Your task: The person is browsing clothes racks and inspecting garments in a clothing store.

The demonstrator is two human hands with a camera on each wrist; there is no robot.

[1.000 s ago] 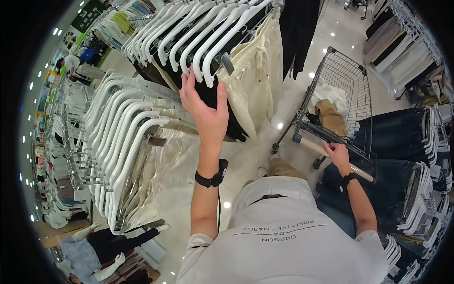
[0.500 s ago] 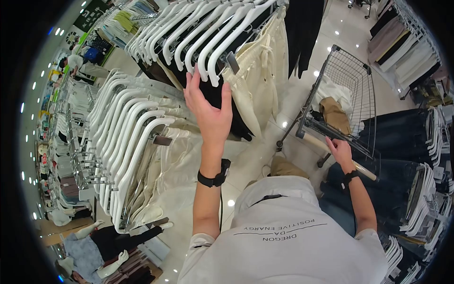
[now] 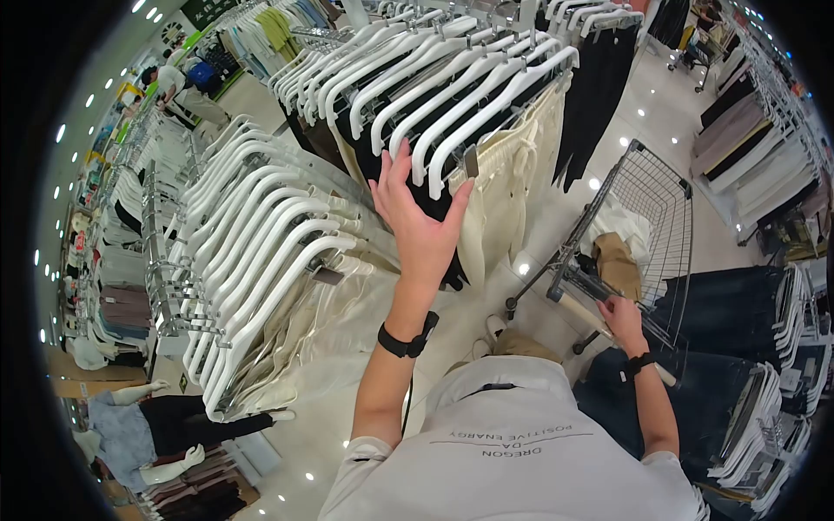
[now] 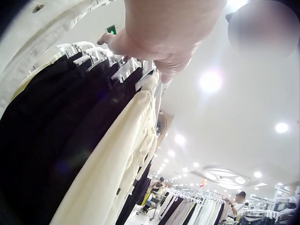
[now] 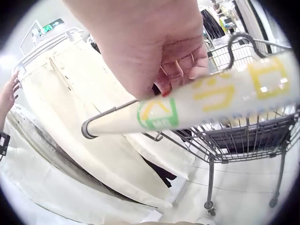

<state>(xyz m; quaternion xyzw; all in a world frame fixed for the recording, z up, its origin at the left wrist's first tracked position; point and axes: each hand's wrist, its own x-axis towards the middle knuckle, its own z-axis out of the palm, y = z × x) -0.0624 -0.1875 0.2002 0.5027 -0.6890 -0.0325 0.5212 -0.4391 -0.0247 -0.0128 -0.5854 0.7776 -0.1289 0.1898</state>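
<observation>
In the head view the left hand [image 3: 421, 230] touches the lower ends of several white hangers [image 3: 427, 174], thumb spread away from the fingers beside the front cream trousers [image 3: 521, 169]. The left wrist view shows this hand [image 4: 166, 28] above black trousers [image 4: 61, 122] and cream trousers [image 4: 110, 159], its fingertips partly hidden. The right hand [image 3: 624, 323] grips the shopping cart's pale handle [image 3: 578, 314]. From the right wrist, the hand [image 5: 150, 47] has its fingers curled behind the handle [image 5: 211, 101].
The wire cart [image 3: 667, 187] holds white and brown cloth. Another rack of cream trousers [image 3: 326, 300] stands at the left, dark jeans [image 3: 712, 304] hang at the right, and a dressed mannequin [image 3: 126, 434] is at lower left. A person [image 3: 178, 87] stands in the far aisle.
The head view has shifted, so the racks and cart appear lower. The left hand remains against the hanger ends; the right hand's fingers look more curled over the handle.
</observation>
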